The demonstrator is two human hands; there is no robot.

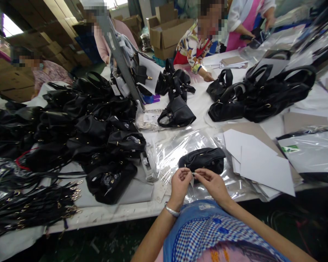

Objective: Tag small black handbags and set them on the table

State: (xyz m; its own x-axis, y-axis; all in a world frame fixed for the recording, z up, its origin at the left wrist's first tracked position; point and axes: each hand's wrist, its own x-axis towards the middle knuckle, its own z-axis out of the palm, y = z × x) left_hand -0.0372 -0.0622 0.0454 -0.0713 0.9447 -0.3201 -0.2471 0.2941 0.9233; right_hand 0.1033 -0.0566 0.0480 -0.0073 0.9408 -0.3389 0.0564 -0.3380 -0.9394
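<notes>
A black handbag [205, 159] lies on clear plastic sheets [169, 153] at the table's front edge, right before me. My left hand [182, 179] is closed in a pinch at the bag's near side, with a small whitish tag [191, 181] hanging at its fingertips. Almost touching it, my right hand [211, 182] also pinches, fingertips together against the left ones. What sits between the right fingertips is too small to make out. A silver bracelet [172, 210] circles my left wrist.
Black handbags [93, 127] are heaped on the left, above straps with gold clasps [43, 200]. A tape dispenser [148, 165] stands left of the plastic. White and grey card sheets [262, 160] lie at right. A metal post [123, 62] rises mid-table. Several people work across the table.
</notes>
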